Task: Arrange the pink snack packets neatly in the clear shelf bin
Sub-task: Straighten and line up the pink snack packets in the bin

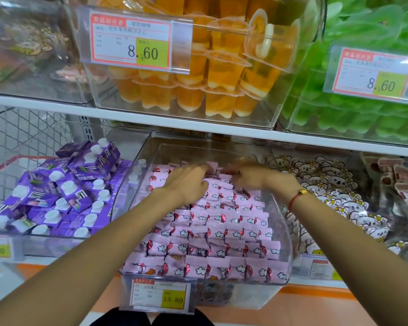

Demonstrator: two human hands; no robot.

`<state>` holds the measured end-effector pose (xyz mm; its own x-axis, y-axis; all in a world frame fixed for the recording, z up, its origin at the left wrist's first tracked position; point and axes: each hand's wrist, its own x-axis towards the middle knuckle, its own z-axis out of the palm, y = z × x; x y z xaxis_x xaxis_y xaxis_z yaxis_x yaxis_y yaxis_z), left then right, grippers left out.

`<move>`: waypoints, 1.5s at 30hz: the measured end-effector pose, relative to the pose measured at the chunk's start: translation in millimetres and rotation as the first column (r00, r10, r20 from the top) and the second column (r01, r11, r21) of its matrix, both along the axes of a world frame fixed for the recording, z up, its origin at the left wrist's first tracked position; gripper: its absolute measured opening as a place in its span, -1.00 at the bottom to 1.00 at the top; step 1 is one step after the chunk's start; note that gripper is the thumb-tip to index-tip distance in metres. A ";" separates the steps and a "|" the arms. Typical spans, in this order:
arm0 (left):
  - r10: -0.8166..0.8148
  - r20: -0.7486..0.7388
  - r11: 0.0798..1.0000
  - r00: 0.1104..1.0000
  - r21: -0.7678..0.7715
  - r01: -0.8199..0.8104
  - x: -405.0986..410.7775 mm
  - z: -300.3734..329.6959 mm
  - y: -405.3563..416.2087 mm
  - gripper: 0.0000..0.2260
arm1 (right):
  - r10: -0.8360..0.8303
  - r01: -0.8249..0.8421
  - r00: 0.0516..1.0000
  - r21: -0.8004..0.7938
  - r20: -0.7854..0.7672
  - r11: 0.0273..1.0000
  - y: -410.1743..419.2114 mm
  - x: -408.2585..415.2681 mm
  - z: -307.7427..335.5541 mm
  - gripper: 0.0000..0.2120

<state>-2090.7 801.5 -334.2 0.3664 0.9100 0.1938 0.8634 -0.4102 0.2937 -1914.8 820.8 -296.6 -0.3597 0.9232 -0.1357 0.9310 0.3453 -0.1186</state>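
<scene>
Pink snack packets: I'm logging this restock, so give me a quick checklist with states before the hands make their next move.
1. Both hands inside the clear shelf bin: ok, left hand and right hand reach the back rows.
2. Front rows of pink snack packets aligned: ok.
3. Back rows tidy: cannot tell, hands cover them.
4. Right hand's hold on a packet: cannot tell, blurred.
5. Price tag reading 15.80 in place on the bin's front: ok.

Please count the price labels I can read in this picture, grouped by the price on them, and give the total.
Price labels reading 8.60: 2, one on the orange jelly cup bin and one on the green bin
Price labels reading 15.80: 1, on the clear bin of pink snack packets
Total: 3
</scene>
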 end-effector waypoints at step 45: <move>0.341 0.806 0.772 0.483 -0.534 0.345 -0.4 34.1 -19.1 -0.76 | -0.280 0.398 0.333 -0.135 -0.900 0.907 -50.0 29.7 9.7 -0.87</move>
<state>-2091.2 782.5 -300.1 0.3349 0.9317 -0.1406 0.0396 0.1351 0.9900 -1885.0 770.8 -286.8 0.1318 0.9809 0.1432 0.3460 0.0898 -0.9339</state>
